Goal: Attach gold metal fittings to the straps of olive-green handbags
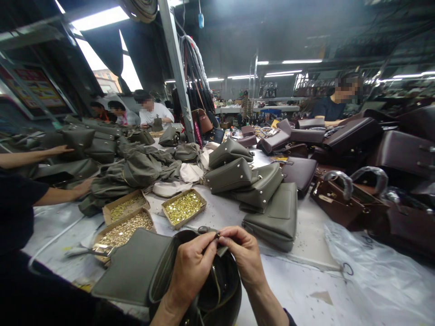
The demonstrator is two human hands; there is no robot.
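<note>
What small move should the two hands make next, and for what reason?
Perhaps steady the strap with the left hand and press it with the right hand, because both pinch it close together above the open bag; they hide part of it.

Ceiling tubes [100,19], window [90,56] glare white; dim overhead; edges stretched, soft.

whole heap of brown bags [355,136] on the right, crumpled plastic [384,267] just in front, straps [195,81] dangling beside a post [176,63], light [100,19] up top left
</note>
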